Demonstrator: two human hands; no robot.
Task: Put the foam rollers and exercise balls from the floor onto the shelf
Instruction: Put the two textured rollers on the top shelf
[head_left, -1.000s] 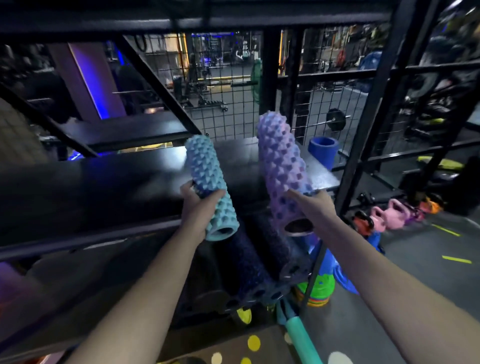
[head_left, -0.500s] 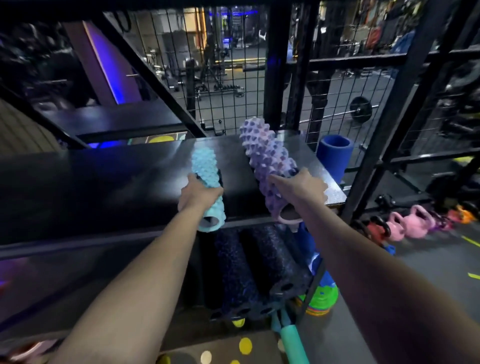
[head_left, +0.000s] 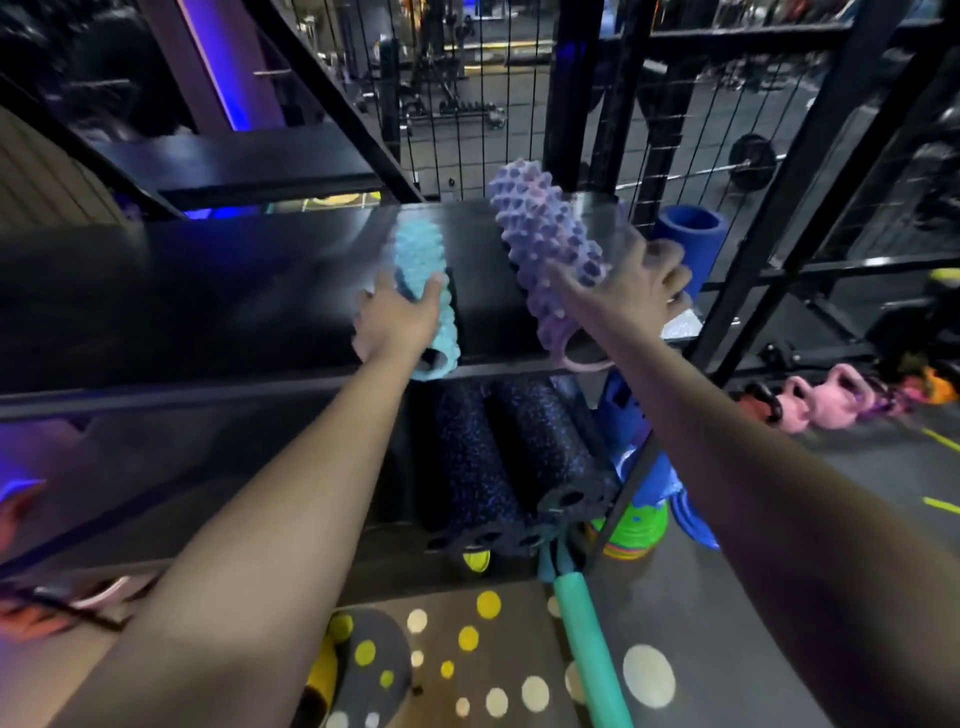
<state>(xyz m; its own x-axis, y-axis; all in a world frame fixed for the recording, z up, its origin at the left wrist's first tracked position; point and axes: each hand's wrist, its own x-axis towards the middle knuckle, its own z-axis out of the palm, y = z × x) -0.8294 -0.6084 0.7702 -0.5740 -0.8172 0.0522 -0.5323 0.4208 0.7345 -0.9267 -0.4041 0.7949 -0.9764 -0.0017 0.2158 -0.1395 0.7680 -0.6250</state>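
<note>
- Two knobbed rollers lie on the black shelf (head_left: 260, 291), long axes running from the front edge toward the back mesh (head_left: 467, 104), side by side and apart.
- The teal roller (head_left: 426, 296) points almost straight back; its open near end hangs just past the front edge.
- The purple roller (head_left: 545, 249) is longer, and its far end leans a little to the left; its near end also juts over the edge.
- The left hand (head_left: 400, 322) is wrapped around the near half of the teal roller, thumb on top, other fingers hidden behind it.
- The right hand (head_left: 634, 291) is loosely spread, palm against the purple roller's right side, fingers fanned rather than clamped; whether it truly grips I cannot tell.
- Below, on the lower shelf (head_left: 208, 493), two dark speckled rollers (head_left: 498, 467) lie the same way, hollow ends toward the camera.
- A blue cylinder (head_left: 688, 234) stands upright just behind the right hand, past the shelf's right end.
- On the grey floor (head_left: 883, 467): pink kettlebells (head_left: 831, 395) at right, a stack of coloured discs (head_left: 634, 535) by the rack leg, a green foam bar (head_left: 587, 649) and a mat (head_left: 467, 665) with pale and yellow dots.
- Beyond the mesh, a dim gym with a barbell (head_left: 748, 161) and blue lighting.
</note>
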